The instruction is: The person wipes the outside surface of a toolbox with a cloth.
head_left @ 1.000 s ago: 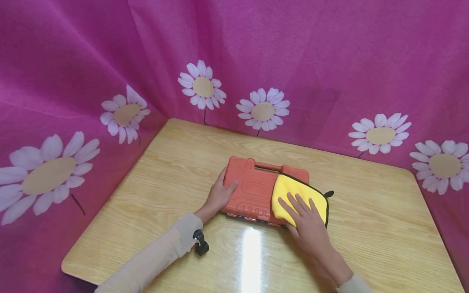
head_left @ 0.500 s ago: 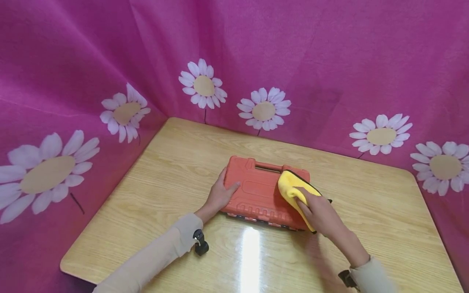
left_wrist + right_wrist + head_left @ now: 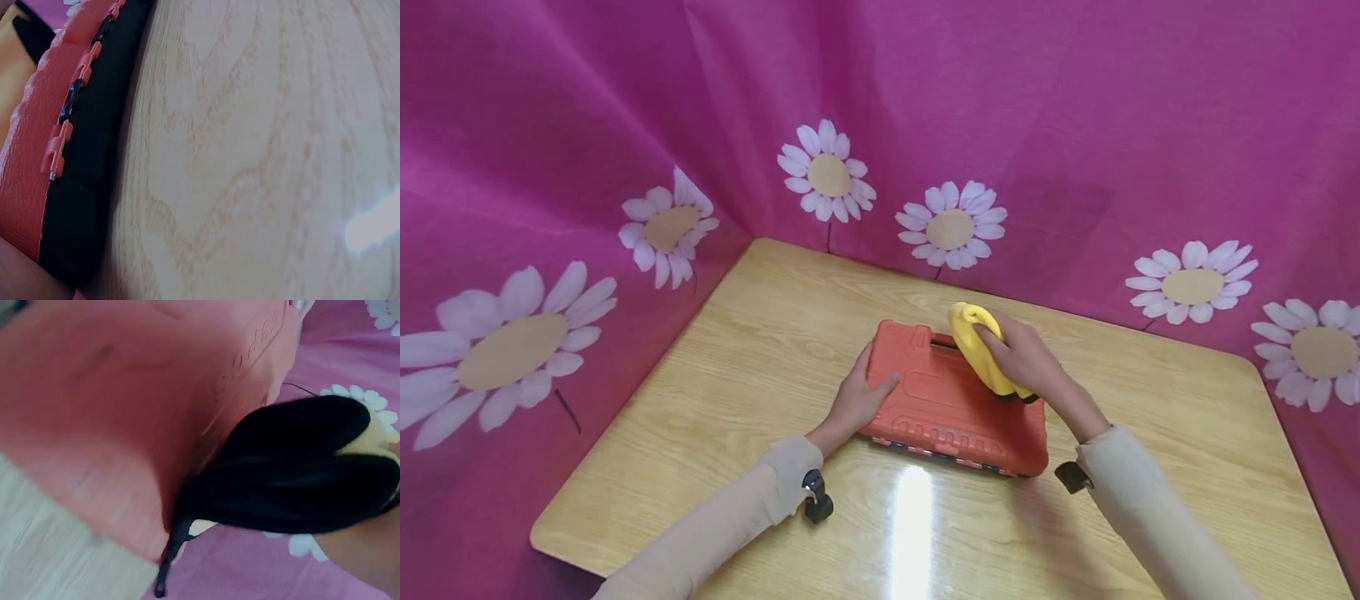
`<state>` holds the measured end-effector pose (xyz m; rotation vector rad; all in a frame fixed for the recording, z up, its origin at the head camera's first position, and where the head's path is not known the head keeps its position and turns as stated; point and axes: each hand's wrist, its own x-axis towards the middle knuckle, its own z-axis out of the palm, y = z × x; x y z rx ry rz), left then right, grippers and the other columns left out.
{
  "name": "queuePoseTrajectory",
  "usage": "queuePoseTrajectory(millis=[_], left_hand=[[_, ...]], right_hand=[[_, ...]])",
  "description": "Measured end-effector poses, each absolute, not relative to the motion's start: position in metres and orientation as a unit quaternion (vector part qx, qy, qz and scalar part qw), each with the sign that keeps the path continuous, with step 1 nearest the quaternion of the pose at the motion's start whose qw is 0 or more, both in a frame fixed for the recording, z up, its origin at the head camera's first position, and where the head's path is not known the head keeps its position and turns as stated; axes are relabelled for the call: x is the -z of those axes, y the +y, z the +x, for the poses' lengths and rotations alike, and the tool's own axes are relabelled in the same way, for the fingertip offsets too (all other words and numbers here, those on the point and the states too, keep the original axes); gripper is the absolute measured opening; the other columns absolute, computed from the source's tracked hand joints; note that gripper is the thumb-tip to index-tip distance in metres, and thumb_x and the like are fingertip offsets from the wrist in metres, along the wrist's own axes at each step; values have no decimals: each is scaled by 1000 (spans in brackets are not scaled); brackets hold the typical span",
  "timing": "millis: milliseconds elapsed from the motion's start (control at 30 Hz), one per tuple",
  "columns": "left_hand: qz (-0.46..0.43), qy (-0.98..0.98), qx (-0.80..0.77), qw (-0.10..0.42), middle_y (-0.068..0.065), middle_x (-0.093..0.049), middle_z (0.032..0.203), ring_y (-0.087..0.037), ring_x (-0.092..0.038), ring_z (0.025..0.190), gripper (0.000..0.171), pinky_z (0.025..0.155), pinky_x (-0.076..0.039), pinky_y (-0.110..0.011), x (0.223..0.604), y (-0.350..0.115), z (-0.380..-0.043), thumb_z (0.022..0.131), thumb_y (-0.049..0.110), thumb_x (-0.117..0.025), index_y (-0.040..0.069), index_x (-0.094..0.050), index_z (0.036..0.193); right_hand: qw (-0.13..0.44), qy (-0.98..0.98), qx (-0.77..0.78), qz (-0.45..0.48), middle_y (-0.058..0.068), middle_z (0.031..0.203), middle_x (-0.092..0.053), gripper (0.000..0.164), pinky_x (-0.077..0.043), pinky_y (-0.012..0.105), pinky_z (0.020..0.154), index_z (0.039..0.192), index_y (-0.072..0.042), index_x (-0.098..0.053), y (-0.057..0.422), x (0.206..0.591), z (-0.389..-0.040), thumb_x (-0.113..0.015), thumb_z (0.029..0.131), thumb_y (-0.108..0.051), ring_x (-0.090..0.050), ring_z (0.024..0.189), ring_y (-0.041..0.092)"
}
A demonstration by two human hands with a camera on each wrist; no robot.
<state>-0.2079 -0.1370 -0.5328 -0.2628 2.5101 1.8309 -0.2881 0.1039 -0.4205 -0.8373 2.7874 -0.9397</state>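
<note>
A red plastic carrying case (image 3: 951,417) lies flat on the table, its handle side facing away. Its left edge is gripped by my left hand (image 3: 853,402), thumb on top; the fingers underneath are hidden. In the left wrist view the case has a red lid (image 3: 28,150) over a black lower half (image 3: 94,156), with small clips along the seam. My right hand (image 3: 1026,354) grips a bunched yellow cloth (image 3: 977,354) over the case's far right part, near the handle. The cloth's black part (image 3: 294,469) and hanging loop (image 3: 164,569) show in the right wrist view.
The wooden table (image 3: 715,450) has rounded corners, and light glares on it before the case. A magenta curtain (image 3: 1037,108) with white daisies stands along its back and sides. Small black devices sit on both wrists.
My right hand was spread flat on the cloth, then bunched it up, and has moved it away from me toward the handle. The left hand keeps holding the case's left edge.
</note>
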Motion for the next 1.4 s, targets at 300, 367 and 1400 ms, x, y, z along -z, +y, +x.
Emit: queuePoseTrajectory(millis=[300, 367, 1400], left_hand=[[-84, 815, -573, 12, -16, -30, 159, -35, -32, 142, 78, 113, -29, -52, 532, -137, -208, 100, 37, -60, 12, -18, 161], [-83, 816, -572, 10, -17, -31, 159, -35, -33, 142, 78, 113, -29, -52, 532, -137, -208, 100, 37, -60, 11, -19, 161], [-84, 805, -586, 28, -17, -37, 154, -30, -49, 124, 71, 105, -38, -50, 531, -138, -209, 104, 32, -53, 14, -15, 161]], right_hand=[[227, 877, 356, -230, 7, 80, -55, 37, -48, 31, 61, 130, -2, -52, 64, 424, -322, -38, 110, -30, -56, 62, 15], [231, 877, 363, -215, 6, 77, -55, 38, -47, 29, 58, 128, 0, -51, 56, 424, -328, -37, 110, -31, -55, 59, 14], [213, 912, 176, -304, 16, 97, -59, 47, -43, 38, 64, 152, -4, -36, 25, 447, -336, -38, 109, -25, -40, 52, 14]])
